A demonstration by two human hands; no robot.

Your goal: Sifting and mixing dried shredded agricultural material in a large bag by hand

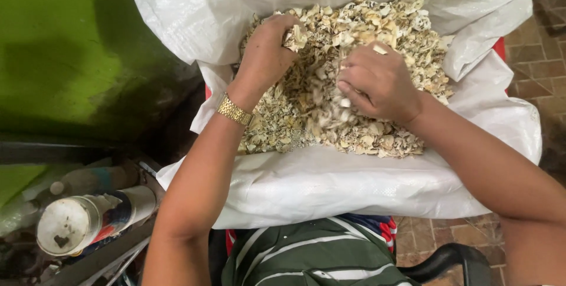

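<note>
Both hands dig into pale dried chips heaped inside an open white woven sack. Left hand has fingers curled around a clump near the pile's top; right hand is clenched on chips mid-pile. Gold watch on left wrist, capped cylindrical bottle lower left.

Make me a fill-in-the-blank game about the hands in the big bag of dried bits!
1. The dried pale pieces lie in a big ____ sack.
2. The left hand has a ____ watch on its wrist.
3. The wall on the left is painted ____.
4. The right hand rests ____ the pieces.

Missing words: white; gold; green; on
</note>
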